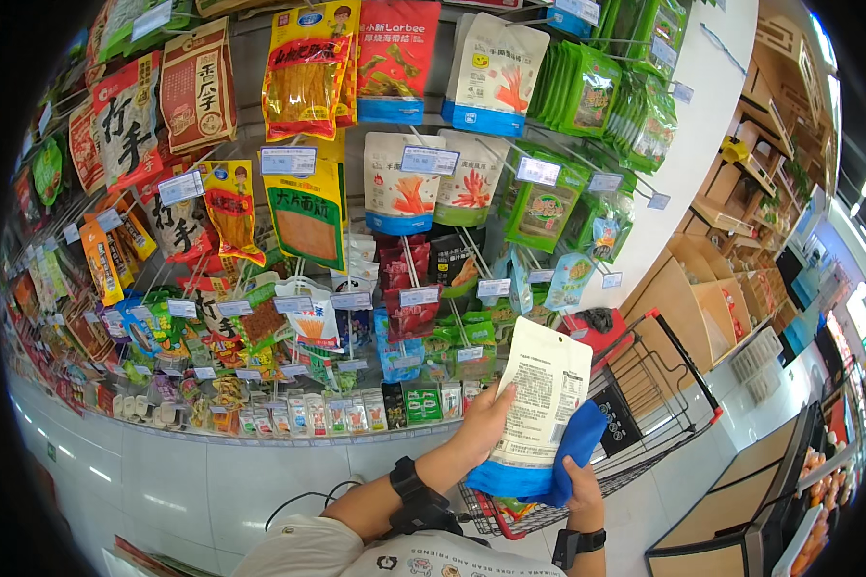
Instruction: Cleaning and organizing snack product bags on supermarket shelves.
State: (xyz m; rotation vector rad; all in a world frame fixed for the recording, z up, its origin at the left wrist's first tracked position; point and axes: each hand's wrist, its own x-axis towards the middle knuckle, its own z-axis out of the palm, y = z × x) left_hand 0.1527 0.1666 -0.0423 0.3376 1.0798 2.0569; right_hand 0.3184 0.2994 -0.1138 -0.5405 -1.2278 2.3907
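Note:
A cream snack pouch [541,397] with a blue bottom band stands upright before me, its back panel of small print facing me. My left hand [480,425] grips it by the left edge, the thumb on the front. At the lower right, my right hand [582,485] holds a folded blue cloth [581,440] against the pouch's edge. The cloth covers part of that side, and the fingers behind the pouch are hidden. Each wrist wears a black strapped device.
A snack display rack [346,184] with hooks, hanging packets and price tags fills the left and centre. A wire shopping cart [649,433] with red corners stands just beyond my right hand. Wooden shelving [700,288] and a produce stand [729,498] are at the right.

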